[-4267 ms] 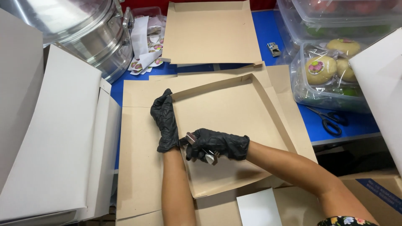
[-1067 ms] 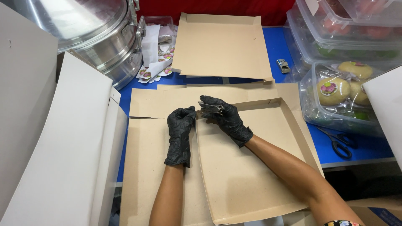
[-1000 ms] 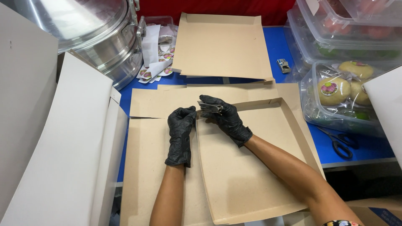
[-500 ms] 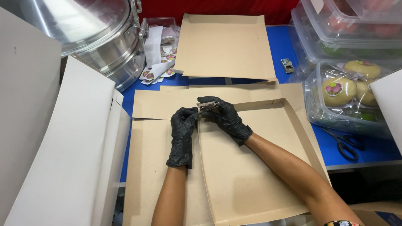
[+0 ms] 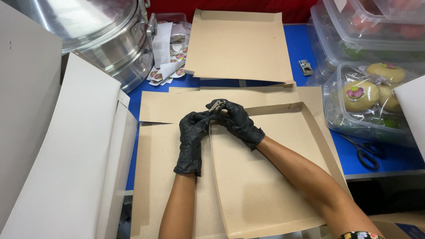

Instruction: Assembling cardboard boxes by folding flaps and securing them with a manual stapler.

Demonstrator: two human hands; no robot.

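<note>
Item: brown cardboard tray (image 5: 270, 177), half-formed, lying on flat cardboard sheets (image 5: 164, 177) over a blue table (image 5: 398, 161).

Left hand (image 5: 192, 139), black-gloved: fingers curled, pinching the tray's far-left corner.

Right hand (image 5: 237, 121): fingers closed round a small metal stapler (image 5: 217, 105) at that corner.

Step judged: fastening the corner. Next move would call for a firm squeeze with the folded flaps held aligned.

Nearby: scissors (image 5: 365, 152), steel steamer (image 5: 102, 40).

Brown cardboard tray (image 5: 274, 177) lies centre-near, on flat brown sheets (image 5: 172, 106). A second tray (image 5: 241, 44) sits far centre. Clear plastic boxes (image 5: 354, 26) are stacked far right; a clear bag (image 5: 376, 95) there has round floral stickers. A sticker roll pile (image 5: 170, 71) lies far left-centre. White cartons (image 5: 71, 155) sit left.
</note>
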